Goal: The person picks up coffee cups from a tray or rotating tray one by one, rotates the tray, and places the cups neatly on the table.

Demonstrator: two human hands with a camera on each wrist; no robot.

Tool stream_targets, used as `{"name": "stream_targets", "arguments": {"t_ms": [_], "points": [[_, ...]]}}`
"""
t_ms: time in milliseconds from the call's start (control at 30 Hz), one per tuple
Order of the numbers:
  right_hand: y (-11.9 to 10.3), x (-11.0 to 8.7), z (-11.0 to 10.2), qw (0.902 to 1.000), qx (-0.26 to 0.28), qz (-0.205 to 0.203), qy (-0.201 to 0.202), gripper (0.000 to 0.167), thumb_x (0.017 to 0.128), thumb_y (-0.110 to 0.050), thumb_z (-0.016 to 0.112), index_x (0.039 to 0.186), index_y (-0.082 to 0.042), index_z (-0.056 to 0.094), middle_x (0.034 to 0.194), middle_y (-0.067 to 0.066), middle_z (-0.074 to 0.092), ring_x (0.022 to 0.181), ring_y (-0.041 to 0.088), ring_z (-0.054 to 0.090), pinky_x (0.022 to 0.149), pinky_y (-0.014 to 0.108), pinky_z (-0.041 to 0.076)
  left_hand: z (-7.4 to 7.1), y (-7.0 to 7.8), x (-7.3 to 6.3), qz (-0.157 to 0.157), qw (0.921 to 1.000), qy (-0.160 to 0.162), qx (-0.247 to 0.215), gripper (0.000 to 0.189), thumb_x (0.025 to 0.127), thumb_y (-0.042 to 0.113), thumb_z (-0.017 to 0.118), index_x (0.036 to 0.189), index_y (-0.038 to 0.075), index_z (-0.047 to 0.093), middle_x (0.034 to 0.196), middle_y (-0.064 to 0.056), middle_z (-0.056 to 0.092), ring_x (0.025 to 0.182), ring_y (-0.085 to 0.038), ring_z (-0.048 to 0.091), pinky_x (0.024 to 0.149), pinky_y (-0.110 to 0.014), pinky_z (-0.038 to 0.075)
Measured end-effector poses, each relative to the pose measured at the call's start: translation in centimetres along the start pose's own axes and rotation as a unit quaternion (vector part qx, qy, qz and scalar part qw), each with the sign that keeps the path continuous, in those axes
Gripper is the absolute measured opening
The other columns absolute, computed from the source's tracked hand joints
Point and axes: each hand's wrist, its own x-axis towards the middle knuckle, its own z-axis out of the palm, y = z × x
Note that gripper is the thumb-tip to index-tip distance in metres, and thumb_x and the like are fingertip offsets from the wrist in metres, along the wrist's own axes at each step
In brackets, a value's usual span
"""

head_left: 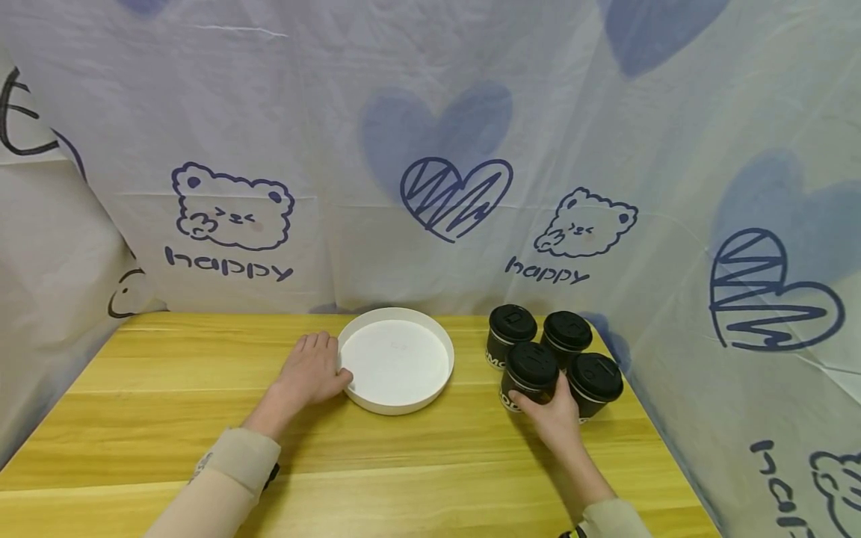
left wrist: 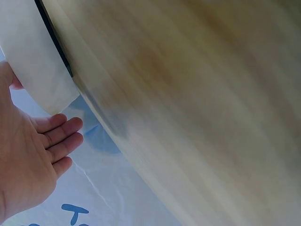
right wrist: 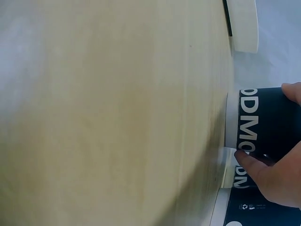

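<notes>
A round white tray (head_left: 395, 362) lies near the table's back edge. My left hand (head_left: 312, 371) is at its left side, thumb over the rim and fingers along the outer wall; the left wrist view shows this hand (left wrist: 35, 157) against the tray's wall (left wrist: 40, 56). On the right, my right hand (head_left: 560, 418) grips a black lidded paper cup (head_left: 531, 366), thumb on one side and fingers on the other. White lettering runs round this cup (right wrist: 268, 120) in the right wrist view, where its pale base is near the tabletop; whether it touches cannot be told.
Other black lidded cups stand close around the gripped one: one behind left (head_left: 513, 323), one behind (head_left: 566, 330), one to its right (head_left: 595, 377). Printed cloth (head_left: 323, 149) hangs behind the wooden table (head_left: 397, 478) and along its right side.
</notes>
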Motion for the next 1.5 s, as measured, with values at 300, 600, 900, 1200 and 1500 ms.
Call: {"name": "stream_targets", "arguments": {"t_ms": [300, 600, 900, 1200, 1500], "points": [[0.1, -0.2, -0.2, 0.9997, -0.001, 0.013, -0.02, 0.091, 0.087, -0.032, 0.083, 0.157, -0.002, 0.033, 0.151, 0.028, 0.048, 0.143, 0.046, 0.043, 0.116, 0.061, 0.036, 0.0, 0.1, 0.0, -0.001, 1.0, -0.004, -0.002, 0.063, 0.09, 0.036, 0.058, 0.125, -0.016, 0.052, 0.118, -0.028, 0.055, 0.119, -0.047, 0.05, 0.114, -0.058, 0.036], [-0.3, -1.3, -0.7, 0.9977, -0.009, 0.021, -0.064, 0.091, 0.089, -0.026, 0.081, 0.157, 0.006, 0.03, 0.154, 0.033, 0.044, 0.143, 0.048, 0.043, 0.118, 0.056, 0.038, 0.0, -0.1, -0.2, -0.007, 0.9999, -0.007, -0.003, 0.068, 0.091, 0.038, 0.059, 0.128, -0.018, 0.05, 0.12, -0.03, 0.055, 0.118, -0.047, 0.05, 0.114, -0.059, 0.035], [-1.8, -2.4, -2.7, 0.9904, -0.093, 0.017, -0.101, 0.094, 0.097, -0.044, 0.07, 0.159, 0.009, 0.023, 0.161, 0.034, 0.032, 0.145, 0.05, 0.038, 0.118, 0.061, 0.035, -0.8, -0.1, -0.2, -0.025, 0.9994, 0.006, -0.025, 0.073, 0.099, 0.044, 0.058, 0.133, -0.02, 0.049, 0.126, -0.033, 0.055, 0.124, -0.049, 0.049, 0.116, -0.061, 0.034], [-5.3, -5.3, -4.5, 0.962, -0.26, -0.009, -0.082, 0.1, 0.095, -0.077, 0.047, 0.157, 0.002, 0.038, 0.155, 0.028, 0.045, 0.137, 0.049, 0.048, 0.105, 0.068, 0.044, -2.9, 1.3, -3.1, -0.051, 0.9918, 0.051, -0.105, 0.085, 0.099, 0.047, 0.061, 0.148, -0.018, 0.037, 0.149, -0.039, 0.04, 0.141, -0.053, 0.035, 0.122, -0.063, 0.022], [-8.2, -4.9, -2.9, 0.9583, -0.227, -0.174, 0.015, 0.074, 0.098, -0.053, 0.065, 0.15, -0.002, 0.05, 0.155, 0.02, 0.049, 0.142, 0.042, 0.046, 0.109, 0.064, 0.043, -3.5, 2.1, -5.3, -0.053, 0.9863, 0.118, -0.102, 0.093, 0.095, 0.048, 0.065, 0.156, -0.012, 0.027, 0.159, -0.034, 0.029, 0.147, -0.05, 0.026, 0.125, -0.062, 0.015]]}}
